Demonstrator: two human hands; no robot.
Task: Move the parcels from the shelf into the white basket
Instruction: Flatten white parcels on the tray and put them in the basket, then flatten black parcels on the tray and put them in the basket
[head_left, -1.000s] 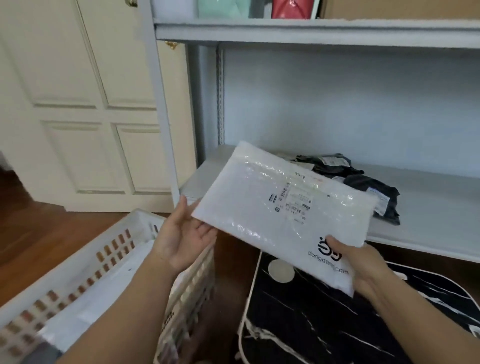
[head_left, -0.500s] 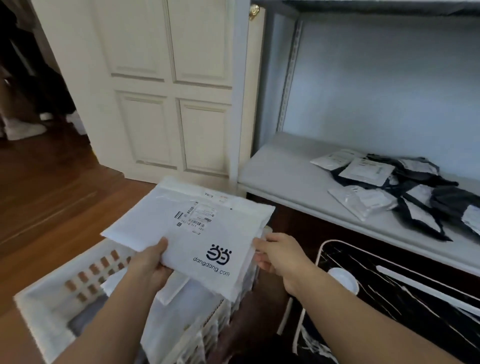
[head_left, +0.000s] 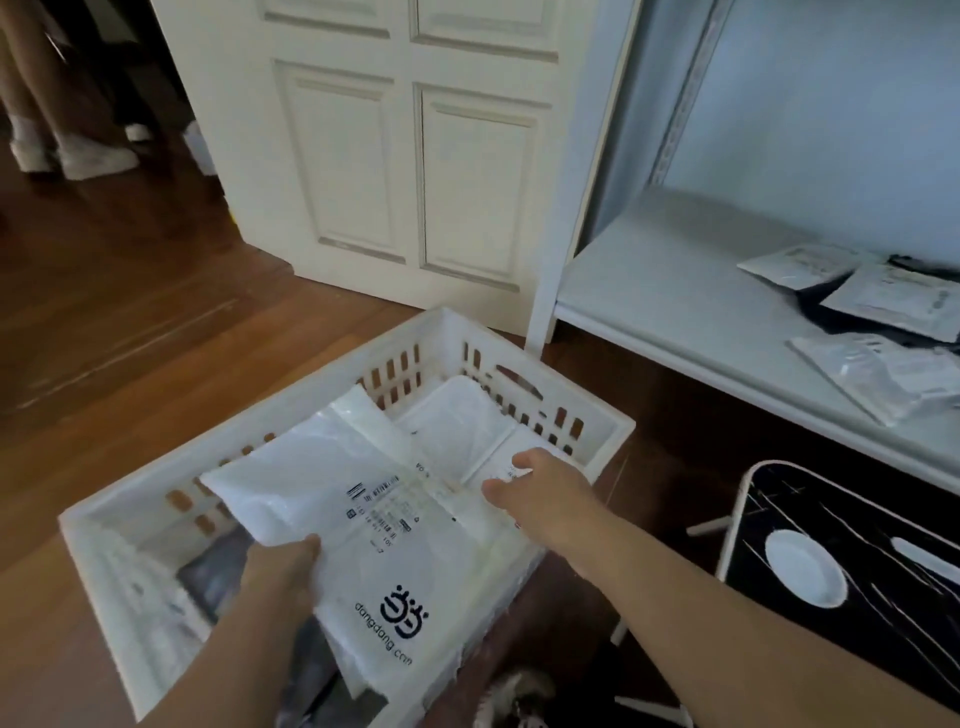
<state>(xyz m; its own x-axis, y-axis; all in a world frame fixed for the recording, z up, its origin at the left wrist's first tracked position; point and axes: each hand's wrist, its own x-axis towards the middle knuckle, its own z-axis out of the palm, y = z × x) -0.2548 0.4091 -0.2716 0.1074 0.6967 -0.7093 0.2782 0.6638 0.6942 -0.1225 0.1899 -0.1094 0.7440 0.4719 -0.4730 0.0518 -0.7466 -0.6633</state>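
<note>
A large white padded parcel (head_left: 363, 499) with a shipping label and black "dangdang.com" print lies low over the white slotted basket (head_left: 441, 319) on the floor. My left hand (head_left: 280, 571) grips its near left edge. Just off the parcel's right edge, my right hand (head_left: 545, 493) hovers with loosely curled fingers and holds nothing. Other white parcels (head_left: 457, 415) and a dark one (head_left: 218, 571) lie inside the basket. On the grey shelf (head_left: 649, 280) to the right, several white and black parcels (head_left: 893, 306) remain in a pile.
A white panelled door (head_left: 415, 156) stands behind the basket. A black marbled low table (head_left: 857, 571) sits under the shelf at the right. Another person's legs (head_left: 52, 130) are at the top left. A furry shape (head_left: 519, 696) lies at the bottom edge.
The white parcel came off the shelf, swung left and dropped into the basket. My right hand let go of its right edge; my left hand still holds it.
</note>
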